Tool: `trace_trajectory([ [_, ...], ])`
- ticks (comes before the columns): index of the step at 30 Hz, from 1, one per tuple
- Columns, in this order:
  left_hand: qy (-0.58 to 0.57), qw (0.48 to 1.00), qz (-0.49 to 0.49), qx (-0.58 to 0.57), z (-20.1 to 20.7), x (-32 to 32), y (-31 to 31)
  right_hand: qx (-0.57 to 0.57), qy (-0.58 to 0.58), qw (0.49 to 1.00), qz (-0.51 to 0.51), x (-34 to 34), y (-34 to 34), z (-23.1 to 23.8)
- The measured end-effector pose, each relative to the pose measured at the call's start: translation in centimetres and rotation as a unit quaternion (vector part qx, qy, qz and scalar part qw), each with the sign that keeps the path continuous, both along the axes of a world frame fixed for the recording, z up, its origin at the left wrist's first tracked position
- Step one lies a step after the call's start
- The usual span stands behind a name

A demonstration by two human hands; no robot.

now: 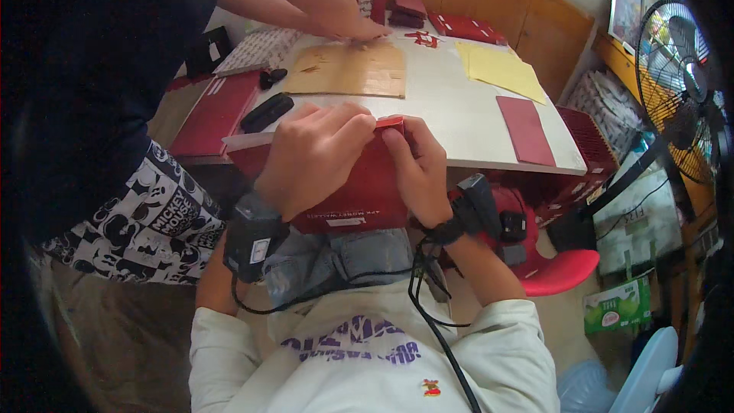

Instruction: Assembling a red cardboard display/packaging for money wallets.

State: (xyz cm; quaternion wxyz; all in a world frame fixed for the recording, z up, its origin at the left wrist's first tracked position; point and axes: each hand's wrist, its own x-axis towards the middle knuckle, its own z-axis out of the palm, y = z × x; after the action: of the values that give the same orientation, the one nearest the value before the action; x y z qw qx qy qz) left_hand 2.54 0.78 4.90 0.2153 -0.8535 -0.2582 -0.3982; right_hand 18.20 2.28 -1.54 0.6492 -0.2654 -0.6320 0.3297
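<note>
A red cardboard box [359,195] with a white label is tilted in front of me, between the table edge and my lap. My left hand [317,149] lies over its upper edge with the fingers curled closed at the rim. My right hand [419,164] pinches the upper right corner between thumb and fingers. A small bright red-orange flap or piece [391,121] shows between the two hands; I cannot tell whether it belongs to the box. The left fingertips are partly hidden behind the knuckles.
Across the white table [436,99], another person's hand [363,29] rests by a brown cardboard sheet [348,70]. A black case [267,112] lies to the left. Yellow sheets [501,69] and a dark red sheet [525,130] lie right. A fan [677,88] and red stool [562,271] stand right.
</note>
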Motion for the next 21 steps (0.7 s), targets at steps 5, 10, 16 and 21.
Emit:
trace_trajectory([
  [5, 0.039, 0.998, -0.014, -0.048, 0.4, -0.9, -0.4, 0.001, 0.001, 1.000, 0.026, 0.2, -0.3, -0.1],
  [10, 0.045, 0.991, -0.084, -0.099, 0.7, -1.3, -2.3, 0.026, -0.031, 0.999, 0.010, 0.8, -1.3, -0.3],
  [16, 0.102, 0.961, -0.155, -0.207, 3.6, -3.4, -6.3, 0.206, -0.092, 0.974, 0.029, 2.9, -3.2, 0.9],
  [21, 0.115, 0.932, -0.169, -0.300, 3.6, -4.6, -7.8, 0.308, -0.114, 0.942, 0.074, 4.9, -3.9, 1.4],
])
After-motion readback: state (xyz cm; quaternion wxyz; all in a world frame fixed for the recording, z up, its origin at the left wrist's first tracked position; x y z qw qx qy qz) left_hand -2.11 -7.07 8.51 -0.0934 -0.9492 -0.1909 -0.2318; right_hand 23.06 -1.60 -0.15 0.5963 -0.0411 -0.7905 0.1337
